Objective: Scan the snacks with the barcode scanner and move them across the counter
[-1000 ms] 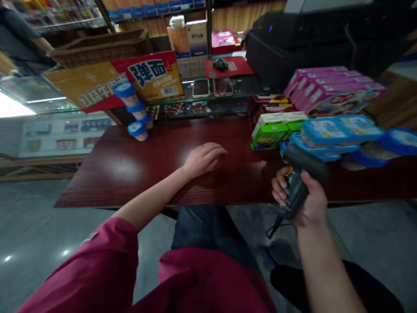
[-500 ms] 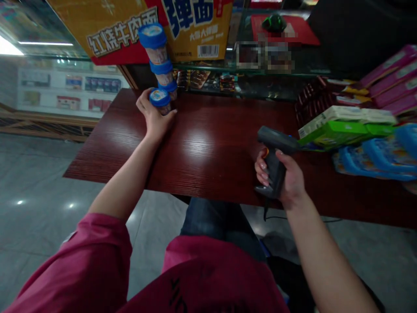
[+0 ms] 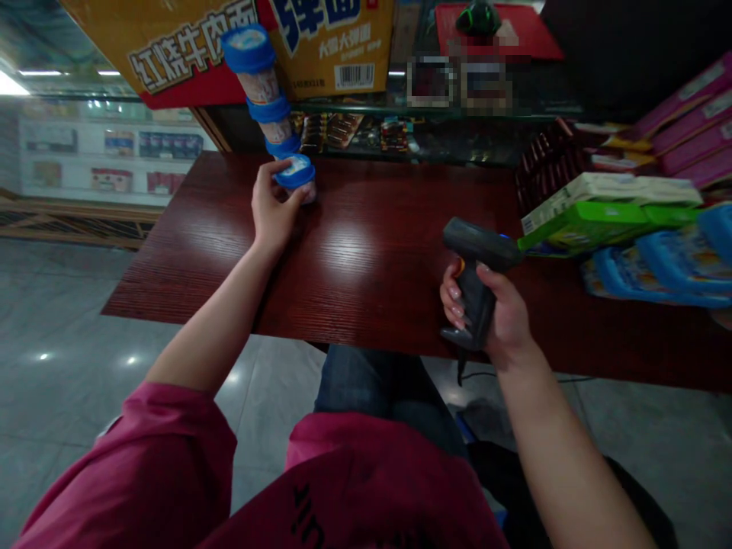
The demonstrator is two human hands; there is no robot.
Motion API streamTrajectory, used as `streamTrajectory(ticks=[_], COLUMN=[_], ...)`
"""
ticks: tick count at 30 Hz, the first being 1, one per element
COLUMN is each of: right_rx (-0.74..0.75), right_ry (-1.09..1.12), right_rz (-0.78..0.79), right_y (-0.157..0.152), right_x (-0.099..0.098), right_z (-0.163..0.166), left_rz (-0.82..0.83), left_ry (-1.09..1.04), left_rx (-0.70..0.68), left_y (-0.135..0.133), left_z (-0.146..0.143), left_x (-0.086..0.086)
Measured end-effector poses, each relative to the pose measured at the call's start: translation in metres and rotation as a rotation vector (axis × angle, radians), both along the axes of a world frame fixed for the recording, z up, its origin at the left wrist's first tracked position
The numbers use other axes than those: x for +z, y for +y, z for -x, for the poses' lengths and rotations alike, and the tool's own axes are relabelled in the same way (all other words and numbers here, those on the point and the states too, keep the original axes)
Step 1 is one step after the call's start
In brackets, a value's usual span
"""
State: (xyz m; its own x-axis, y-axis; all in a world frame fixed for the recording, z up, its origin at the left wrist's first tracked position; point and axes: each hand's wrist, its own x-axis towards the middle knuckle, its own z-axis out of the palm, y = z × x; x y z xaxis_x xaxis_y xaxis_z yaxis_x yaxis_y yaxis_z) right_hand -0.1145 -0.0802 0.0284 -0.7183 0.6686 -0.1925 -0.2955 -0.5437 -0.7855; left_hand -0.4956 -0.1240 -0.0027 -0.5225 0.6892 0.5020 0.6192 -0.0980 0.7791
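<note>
At the left part of the dark red table (image 3: 188,221), the left hand (image 3: 271,210) is now holding a small blue-lidded tub (image 3: 302,177). Its fingers are half curled, bending over the far side of the lid, while the thumb is lying along the near side. In the earliest view this hand is resting on the wood near the middle, holding nothing, so the change is clear: one tub is now coming under its control. Compared with the view just before, the tub is also sitting a little more to the right, close in front of the stack of similar tubs (image 3: 268,108). I cannot tell whether its bottom is still touching the wood.

Across the table, the right hand (image 3: 508,313) is keeping its full grip, closed around the handle of the dark scanner (image 3: 477,263). The orange trigger (image 3: 460,266) is facing left, but I cannot tell whether a finger is pressing it. For the work, I am judging that both hands are now being occupied, each with its own thing, although tub and scanner are still staying well apart.
</note>
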Motion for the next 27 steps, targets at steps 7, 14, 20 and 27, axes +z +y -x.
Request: streamTrajectory(ticks=[7,14,20,27], right_rx=[0.046,0.109,0.123,0.076], right_ry=[0.053,0.067,0.07,0.106], right_rz=[0.027,0.038,0.051,0.066], right_y=[-0.002,-0.009,-0.012,-0.015], right_x=[-0.004,-0.002,-0.008,-0.01], right_z=[-0.002,-0.004,-0.003,-0.007], left_rz=[0.103,0.12,0.088,0.125], left_ry=[-0.458,-0.681,-0.662,-0.525], left_rx=[-0.588,-0.654,-0.62,-0.555], left_y=[0.008,0.012,0.012,0.008], left_z=[-0.115,-0.117,-0.121,-0.12], left_x=[0.002,0.001,0.001,0.008])
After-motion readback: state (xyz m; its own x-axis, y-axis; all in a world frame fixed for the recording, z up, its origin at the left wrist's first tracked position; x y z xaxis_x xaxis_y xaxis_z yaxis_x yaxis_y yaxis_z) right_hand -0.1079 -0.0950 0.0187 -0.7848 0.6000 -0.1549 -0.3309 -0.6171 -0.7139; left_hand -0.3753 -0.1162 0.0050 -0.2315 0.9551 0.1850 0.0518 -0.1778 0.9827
